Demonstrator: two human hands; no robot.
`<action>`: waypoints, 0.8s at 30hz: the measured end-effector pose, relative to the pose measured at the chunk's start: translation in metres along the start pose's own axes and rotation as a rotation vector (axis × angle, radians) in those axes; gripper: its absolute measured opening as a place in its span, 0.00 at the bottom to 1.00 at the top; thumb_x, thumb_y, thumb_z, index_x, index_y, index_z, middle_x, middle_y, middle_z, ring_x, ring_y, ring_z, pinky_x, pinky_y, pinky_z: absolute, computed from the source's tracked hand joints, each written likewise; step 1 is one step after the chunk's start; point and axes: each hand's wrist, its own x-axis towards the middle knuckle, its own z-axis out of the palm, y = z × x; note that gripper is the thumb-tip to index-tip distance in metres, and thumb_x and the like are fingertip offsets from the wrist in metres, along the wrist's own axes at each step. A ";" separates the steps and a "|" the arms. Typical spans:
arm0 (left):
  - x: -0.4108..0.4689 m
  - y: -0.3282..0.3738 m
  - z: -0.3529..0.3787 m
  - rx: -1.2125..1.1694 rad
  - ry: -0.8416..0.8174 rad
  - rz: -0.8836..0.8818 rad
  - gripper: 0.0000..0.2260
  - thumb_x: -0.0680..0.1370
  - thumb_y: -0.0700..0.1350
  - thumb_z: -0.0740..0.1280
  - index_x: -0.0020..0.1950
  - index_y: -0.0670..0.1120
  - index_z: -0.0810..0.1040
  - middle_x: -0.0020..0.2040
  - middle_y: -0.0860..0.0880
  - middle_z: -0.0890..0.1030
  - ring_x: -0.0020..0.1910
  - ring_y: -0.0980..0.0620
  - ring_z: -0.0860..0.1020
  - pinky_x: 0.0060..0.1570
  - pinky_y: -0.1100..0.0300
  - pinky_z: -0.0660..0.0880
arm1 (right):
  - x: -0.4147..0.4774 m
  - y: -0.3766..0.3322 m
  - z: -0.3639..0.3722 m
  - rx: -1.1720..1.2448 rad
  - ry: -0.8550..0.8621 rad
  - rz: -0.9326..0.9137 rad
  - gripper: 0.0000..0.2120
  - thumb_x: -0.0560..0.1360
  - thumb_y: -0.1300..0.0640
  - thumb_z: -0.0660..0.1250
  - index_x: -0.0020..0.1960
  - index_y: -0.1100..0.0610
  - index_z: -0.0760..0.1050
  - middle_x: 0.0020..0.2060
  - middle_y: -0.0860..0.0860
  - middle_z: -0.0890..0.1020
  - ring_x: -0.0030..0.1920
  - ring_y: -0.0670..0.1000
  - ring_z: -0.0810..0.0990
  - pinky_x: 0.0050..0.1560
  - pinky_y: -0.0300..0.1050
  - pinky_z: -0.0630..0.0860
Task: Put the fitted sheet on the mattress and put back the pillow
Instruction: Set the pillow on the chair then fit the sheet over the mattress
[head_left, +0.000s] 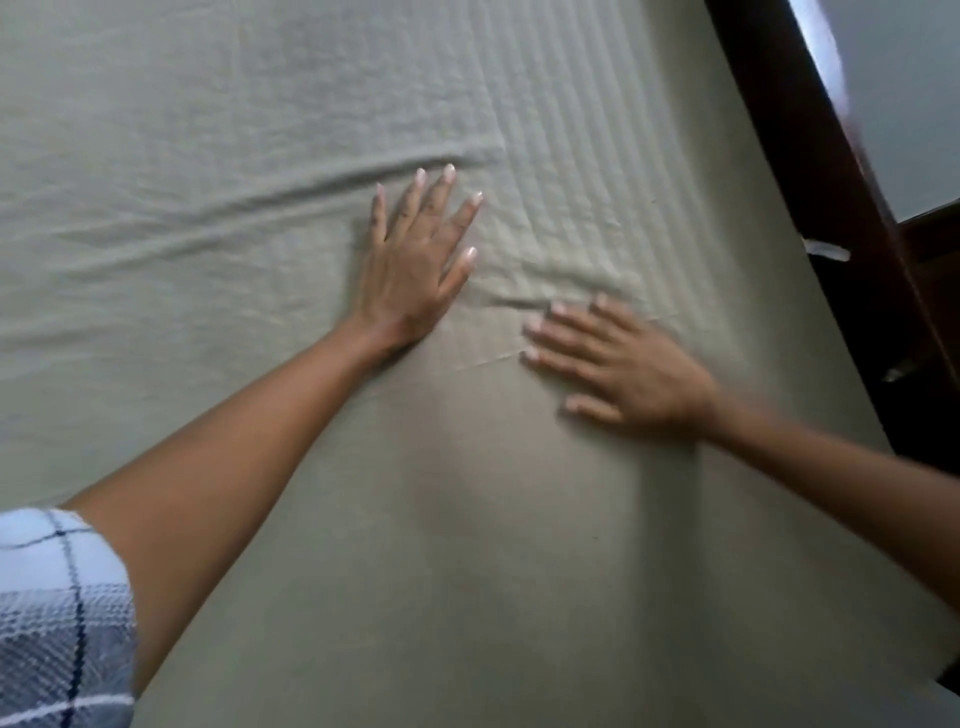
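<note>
- My left hand (415, 260) lies flat, fingers spread, pressing the pale green sheet (208, 156); creases run left from my fingertips
- My right hand (618, 364) lies just beside it, blurred, fingers apart, palm down on the sheet
- The sheet reaches the dark wooden frame (831, 182) at right

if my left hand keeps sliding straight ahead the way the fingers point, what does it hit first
The left hand lies flat on the sheet, fingers pointing up the bed. First comes the long crease just past the fingertips; beyond it, only sheet shows.
</note>
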 end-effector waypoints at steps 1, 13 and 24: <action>-0.005 0.008 0.001 -0.021 0.039 0.024 0.25 0.79 0.54 0.51 0.75 0.49 0.60 0.76 0.44 0.58 0.76 0.42 0.55 0.71 0.41 0.45 | 0.018 0.023 -0.005 -0.037 -0.011 0.043 0.26 0.80 0.39 0.45 0.75 0.48 0.58 0.74 0.49 0.61 0.75 0.56 0.58 0.72 0.56 0.53; -0.021 0.066 0.013 0.092 -0.256 0.108 0.30 0.75 0.63 0.42 0.77 0.58 0.48 0.78 0.50 0.47 0.77 0.46 0.46 0.72 0.43 0.43 | 0.105 0.092 -0.047 0.246 -0.090 0.711 0.28 0.80 0.38 0.47 0.77 0.43 0.47 0.77 0.50 0.44 0.77 0.55 0.40 0.74 0.58 0.39; -0.107 0.123 -0.113 0.012 -0.423 0.041 0.26 0.78 0.45 0.59 0.76 0.47 0.58 0.75 0.49 0.60 0.77 0.47 0.50 0.73 0.44 0.44 | 0.029 -0.117 -0.121 0.420 0.231 0.827 0.16 0.69 0.55 0.53 0.40 0.53 0.80 0.37 0.49 0.82 0.42 0.54 0.81 0.50 0.50 0.75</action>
